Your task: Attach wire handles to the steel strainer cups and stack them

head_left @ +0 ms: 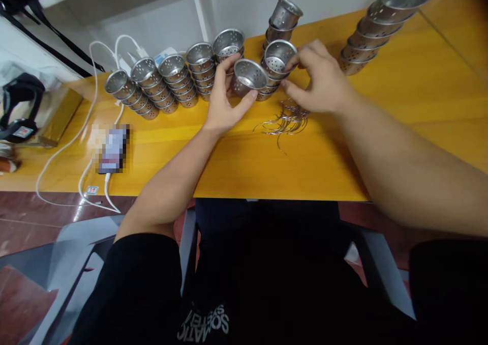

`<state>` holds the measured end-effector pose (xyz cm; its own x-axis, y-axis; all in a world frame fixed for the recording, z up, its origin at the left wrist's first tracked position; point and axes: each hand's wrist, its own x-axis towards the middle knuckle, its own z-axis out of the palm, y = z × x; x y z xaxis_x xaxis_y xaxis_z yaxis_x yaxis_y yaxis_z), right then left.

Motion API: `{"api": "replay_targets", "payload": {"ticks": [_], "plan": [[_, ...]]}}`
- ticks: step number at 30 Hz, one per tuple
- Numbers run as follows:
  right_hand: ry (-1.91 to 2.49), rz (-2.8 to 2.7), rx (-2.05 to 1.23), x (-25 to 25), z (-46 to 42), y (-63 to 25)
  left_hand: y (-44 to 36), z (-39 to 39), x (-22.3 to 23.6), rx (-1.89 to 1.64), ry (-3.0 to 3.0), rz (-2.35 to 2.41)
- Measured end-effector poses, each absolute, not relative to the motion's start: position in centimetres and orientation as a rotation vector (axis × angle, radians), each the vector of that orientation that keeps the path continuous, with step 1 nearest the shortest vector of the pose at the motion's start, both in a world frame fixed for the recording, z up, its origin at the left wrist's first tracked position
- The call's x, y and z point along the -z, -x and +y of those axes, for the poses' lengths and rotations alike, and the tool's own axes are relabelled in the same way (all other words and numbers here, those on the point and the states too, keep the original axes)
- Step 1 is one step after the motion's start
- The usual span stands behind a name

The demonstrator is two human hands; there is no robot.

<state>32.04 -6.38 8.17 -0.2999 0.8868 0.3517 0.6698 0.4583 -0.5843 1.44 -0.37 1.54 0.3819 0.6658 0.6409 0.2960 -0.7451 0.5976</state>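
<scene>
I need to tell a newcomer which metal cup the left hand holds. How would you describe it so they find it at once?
Start at the orange table and the row of stacked perforated metal cups along its far edge. Just in front of them, the left hand grips a single cup. Unlike its neighbours, it is not stacked and tilts its opening toward the camera.

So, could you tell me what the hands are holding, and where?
Left hand grips a perforated metal cup by its side wall; right hand pinches another cup's rim.
</scene>
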Motion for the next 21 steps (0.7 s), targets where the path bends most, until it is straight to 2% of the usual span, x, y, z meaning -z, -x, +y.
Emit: {"api": "replay_targets", "payload": {"ticks": [3, 9, 14, 21], "plan": [[1.203, -2.085, -0.484, -8.6, -7.2, -31.5, -1.8, -1.4, -2.6, -1.430, -2.291, 0.870], [1.182, -2.115, -0.517, -9.2, -8.8, -30.0, -2.2, -3.8, -4.5, -1.403, -2.102, 0.843], [1.175, -2.069, -0.562, -8.9, -9.5, -29.5, -2.4, -3.5, -4.0, -1.436, -2.183, 0.837], [0.910, -2.097, -0.354, -6.2, -7.8, -30.2, -2.8, -2.7, -3.8, -1.203, -2.393, 0.999]]}}
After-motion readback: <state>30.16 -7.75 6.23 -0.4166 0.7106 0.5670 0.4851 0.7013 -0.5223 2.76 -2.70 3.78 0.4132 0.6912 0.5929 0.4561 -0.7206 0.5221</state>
